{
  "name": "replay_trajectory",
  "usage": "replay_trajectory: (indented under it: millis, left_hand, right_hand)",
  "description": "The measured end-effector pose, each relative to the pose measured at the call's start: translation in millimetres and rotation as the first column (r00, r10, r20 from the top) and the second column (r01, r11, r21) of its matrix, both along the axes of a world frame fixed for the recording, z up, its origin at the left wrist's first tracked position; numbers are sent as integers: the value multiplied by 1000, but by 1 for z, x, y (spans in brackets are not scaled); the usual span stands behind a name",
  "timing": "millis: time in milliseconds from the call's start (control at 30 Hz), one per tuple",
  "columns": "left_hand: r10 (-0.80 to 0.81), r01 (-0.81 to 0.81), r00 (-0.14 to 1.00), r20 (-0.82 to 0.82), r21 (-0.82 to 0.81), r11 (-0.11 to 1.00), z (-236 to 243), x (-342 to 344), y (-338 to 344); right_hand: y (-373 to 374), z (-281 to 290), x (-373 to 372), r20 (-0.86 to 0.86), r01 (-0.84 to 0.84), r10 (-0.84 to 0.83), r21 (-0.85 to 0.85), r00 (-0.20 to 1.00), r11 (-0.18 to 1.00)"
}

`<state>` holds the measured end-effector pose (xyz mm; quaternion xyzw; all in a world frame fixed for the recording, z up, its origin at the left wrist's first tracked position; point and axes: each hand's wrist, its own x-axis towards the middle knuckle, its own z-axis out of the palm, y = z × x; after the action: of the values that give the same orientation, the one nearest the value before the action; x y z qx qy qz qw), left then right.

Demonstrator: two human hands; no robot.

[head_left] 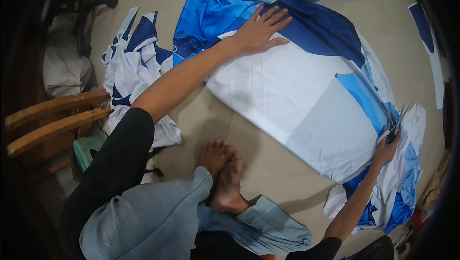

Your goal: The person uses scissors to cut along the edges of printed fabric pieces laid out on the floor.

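Note:
A large piece of white and blue printed fabric (268, 87) lies spread over the floor before me, with a dark navy part at its far side and a grey and light blue part near the right. My left hand (258, 32) rests on it with the fingers spread, where the white meets the navy. At the fabric's right edge my right hand (385, 151) is closed around a pair of scissors (394, 120), their blades pointing away from me and looking parted. White cloth bunches up beside that hand; whether the fingers also grip it, I cannot tell.
Cut fabric scraps heap up on the left (139, 68) and under my right forearm (405, 183). A wooden chair (57, 111), a green plastic stool (89, 149) and a pale sack (67, 63) stand at the left. My bare feet (225, 178) are close to the fabric's near edge.

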<state>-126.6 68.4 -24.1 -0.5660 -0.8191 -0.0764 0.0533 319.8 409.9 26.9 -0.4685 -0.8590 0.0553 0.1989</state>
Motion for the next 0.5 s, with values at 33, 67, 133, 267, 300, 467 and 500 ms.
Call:
replay_trajectory:
  millis: [33,67,133,267,300,467,500]
  left_hand:
    - [-4,4,1000,8,-1,1000,0,0,0]
    - [-10,10,1000,16,-2,1000,1,-1,0]
    - [-19,19,1000,0,13,1000,5,1,3]
    - [-91,92,995,-27,65,994,21,25,4]
    - [-125,126,992,-21,80,989,25,33,1]
    - [-197,195,976,92,26,980,20,60,-16]
    - [-194,193,976,95,23,981,18,61,-18]
  right_hand:
    - [2,3,-3,22,-2,3,-2,1000,1000]
    - [2,6,-3,45,-4,4,-3,999,1000]
    - [-6,11,-5,82,27,-28,19,996,999]
    - [-66,17,-17,-70,-31,40,124,997,992]
    - [-90,19,-20,-106,-26,32,61,994,998]
    - [-172,21,-19,-196,-19,-13,-159,981,987]
    - [-176,17,-16,-209,-1,-34,-165,977,986]
